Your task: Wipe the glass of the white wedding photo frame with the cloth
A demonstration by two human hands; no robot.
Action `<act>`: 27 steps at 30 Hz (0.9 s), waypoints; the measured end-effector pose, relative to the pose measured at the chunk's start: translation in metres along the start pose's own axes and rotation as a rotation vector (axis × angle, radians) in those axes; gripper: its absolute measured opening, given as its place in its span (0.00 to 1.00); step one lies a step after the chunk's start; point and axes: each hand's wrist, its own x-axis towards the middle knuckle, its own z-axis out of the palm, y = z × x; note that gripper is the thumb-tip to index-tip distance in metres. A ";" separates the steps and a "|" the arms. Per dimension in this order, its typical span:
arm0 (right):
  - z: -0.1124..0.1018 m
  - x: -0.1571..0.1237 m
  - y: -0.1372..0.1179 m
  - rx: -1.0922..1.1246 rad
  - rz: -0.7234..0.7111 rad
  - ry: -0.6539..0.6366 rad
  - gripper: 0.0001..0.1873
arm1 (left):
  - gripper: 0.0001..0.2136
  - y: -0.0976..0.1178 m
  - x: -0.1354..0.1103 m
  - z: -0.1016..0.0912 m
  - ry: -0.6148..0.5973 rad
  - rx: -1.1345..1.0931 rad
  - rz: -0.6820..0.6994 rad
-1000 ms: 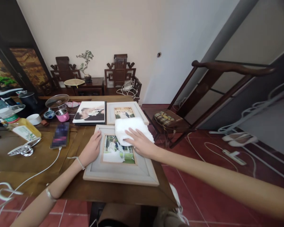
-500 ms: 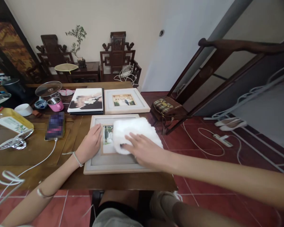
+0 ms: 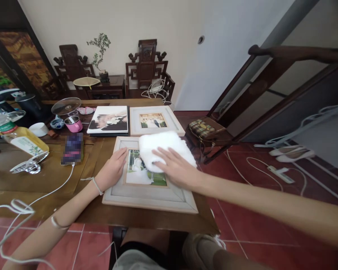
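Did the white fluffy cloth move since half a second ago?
Yes. Against the near picture frame, the white cloth has slid toward the frame's far edge, uncovering the photo's lower right part.

No lettering can be read anywhere.
To the left of the left hand (image 3: 112,170), past the phone (image 3: 73,148), the yellow bottle (image 3: 39,146) carries a white label (image 3: 21,142) with a green plant print and, higher up, a green neck band (image 3: 6,126) with pale marks; the print on both is too small and blurred to make out. The phone, nearer that hand, has its screen pixelated, so whatever it displays is illegible. Beyond the right hand (image 3: 174,167), farther right, the plaid bag (image 3: 199,127) bears a gold-coloured fitting, too small for any marking to be told.
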 end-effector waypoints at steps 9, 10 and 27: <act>-0.007 0.017 0.011 -0.075 0.054 -0.128 0.37 | 0.21 0.003 0.002 0.000 0.009 -0.019 -0.029; -0.010 0.012 -0.001 -0.078 0.064 -0.166 0.37 | 0.21 0.003 0.002 0.000 0.014 -0.023 -0.037; -0.023 0.004 -0.017 0.069 0.052 -0.081 0.38 | 0.21 0.003 -0.003 -0.002 0.040 -0.047 -0.019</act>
